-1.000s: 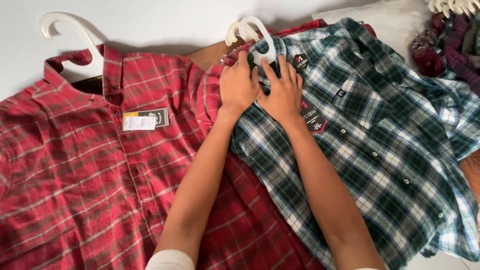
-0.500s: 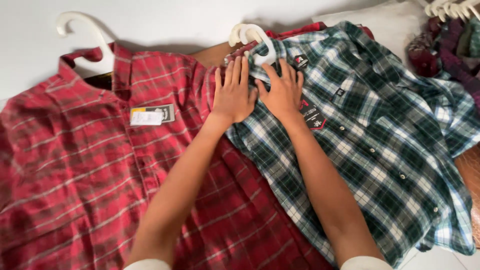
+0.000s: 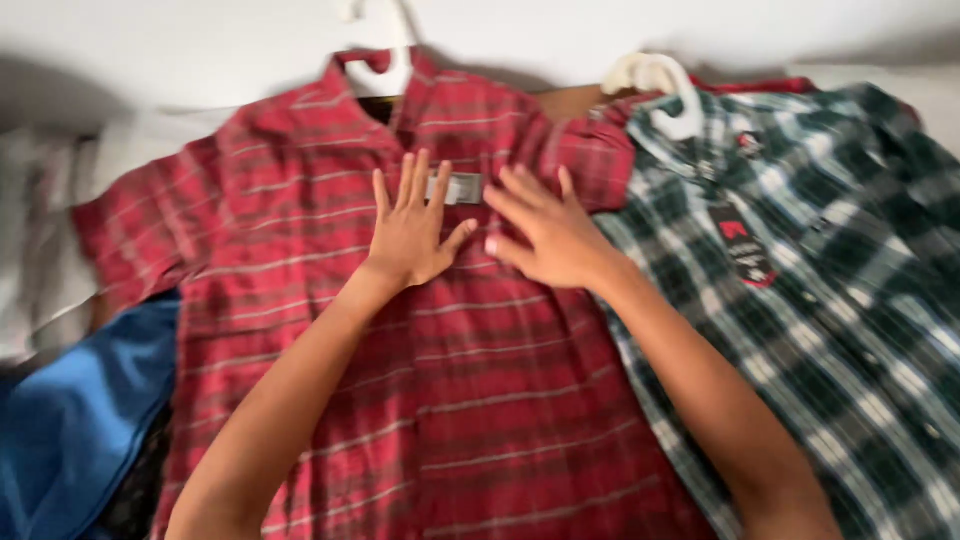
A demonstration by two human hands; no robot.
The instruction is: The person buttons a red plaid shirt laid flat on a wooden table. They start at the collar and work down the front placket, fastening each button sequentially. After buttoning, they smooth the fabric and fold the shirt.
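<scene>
A red plaid shirt (image 3: pixel 460 400) lies flat on a white hanger (image 3: pixel 385 60), filling the middle of the view. My left hand (image 3: pixel 410 235) rests palm down on its chest, fingers spread, just below a small grey tag (image 3: pixel 458 188). My right hand (image 3: pixel 545 235) lies flat beside it on the same shirt, fingers pointing left toward the tag. Neither hand grips anything. To the right lies a green and white plaid shirt (image 3: pixel 840 300) on another white hanger (image 3: pixel 665 90), with a dark and red tag (image 3: pixel 742 245) hanging at its front.
A blue cloth (image 3: pixel 75 420) lies at the lower left, partly under the red shirt. The white surface (image 3: pixel 180 50) runs along the back. A pale fabric (image 3: pixel 40 250) sits at the far left edge.
Both hands have left the green plaid shirt and moved left onto the red plaid shirt. The view has swung left, bringing the blue cloth into sight.
</scene>
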